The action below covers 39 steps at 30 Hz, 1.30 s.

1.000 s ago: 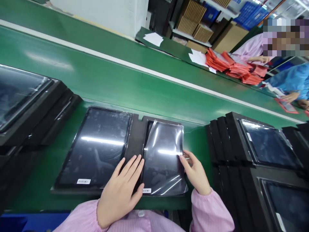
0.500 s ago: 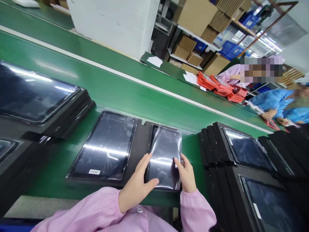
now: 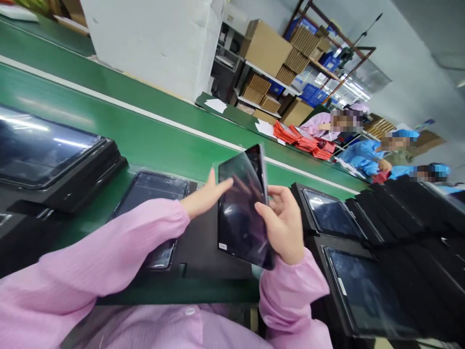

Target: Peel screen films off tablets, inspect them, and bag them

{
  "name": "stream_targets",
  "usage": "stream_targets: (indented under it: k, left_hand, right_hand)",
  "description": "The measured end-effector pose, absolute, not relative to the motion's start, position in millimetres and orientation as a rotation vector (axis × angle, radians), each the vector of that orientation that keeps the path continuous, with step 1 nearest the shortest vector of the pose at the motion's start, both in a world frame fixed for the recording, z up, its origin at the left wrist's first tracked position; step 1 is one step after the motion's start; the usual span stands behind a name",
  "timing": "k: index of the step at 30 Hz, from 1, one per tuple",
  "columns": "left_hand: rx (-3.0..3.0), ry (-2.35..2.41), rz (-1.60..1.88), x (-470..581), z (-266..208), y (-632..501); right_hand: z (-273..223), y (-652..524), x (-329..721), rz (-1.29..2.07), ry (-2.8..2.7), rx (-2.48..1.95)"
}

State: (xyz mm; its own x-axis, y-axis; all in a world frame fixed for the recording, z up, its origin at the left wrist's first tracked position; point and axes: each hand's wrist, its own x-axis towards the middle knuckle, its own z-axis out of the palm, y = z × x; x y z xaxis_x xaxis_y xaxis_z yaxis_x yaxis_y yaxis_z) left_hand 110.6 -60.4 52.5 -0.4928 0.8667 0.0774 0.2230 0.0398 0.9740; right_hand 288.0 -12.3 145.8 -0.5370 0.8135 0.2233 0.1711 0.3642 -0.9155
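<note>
A tablet (image 3: 240, 223) with a dark glossy screen and a small white label is tilted up above a black foam tray (image 3: 203, 247). My right hand (image 3: 285, 220) grips its right edge, thumb on the screen and fingers behind. A clear film seems to cover part of the screen, with its upper corner apart from the edge. My left hand (image 3: 207, 194) is open at the tablet's left side, one digit reaching over the screen; I cannot tell whether it touches. Under my left sleeve lies another tablet (image 3: 160, 186), partly hidden, in the tray's left part.
Stacked black trays with tablets stand on the left (image 3: 69, 189) and on the right (image 3: 327, 213). The green bench (image 3: 156, 135) runs across, with a white line along it. Red pouches (image 3: 305, 143) and co-workers (image 3: 363, 150) are at the far right.
The tablet has been raised from the tray and tilted in my right hand. My left hand has moved up along its left side. The view has shifted to the right.
</note>
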Motion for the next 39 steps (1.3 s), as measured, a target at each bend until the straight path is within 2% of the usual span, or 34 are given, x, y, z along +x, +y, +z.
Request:
stream_targets:
  k: [1,4,6,10,20,39]
  left_hand:
    - [0.975,1.754,1.582,100.6,66.7,-44.3]
    - [0.982,1.566,2.153,81.1,100.7,-4.8]
    - [1.061,1.405,2.296,75.1,109.0,12.4]
    - [1.088,1.307,2.251,68.7,99.7,29.0]
    - [0.971,1.259,2.28,64.2,102.0,29.4]
    - [0.965,1.262,2.256,80.0,114.3,20.5]
  right_hand:
    - [143.7,-17.8,277.5,1.127,-1.957,-0.825]
    - [133.5,-31.9,252.4,0.978,-2.064,-0.783]
    - [127.9,-35.9,241.2,0.937,-2.177,-0.785]
    - [121.5,-25.9,229.8,1.002,-2.299,-0.81]
    - [111.9,10.8,227.4,1.682,-2.104,-0.609]
    - [117.1,32.6,238.4,1.733,-2.247,-0.196]
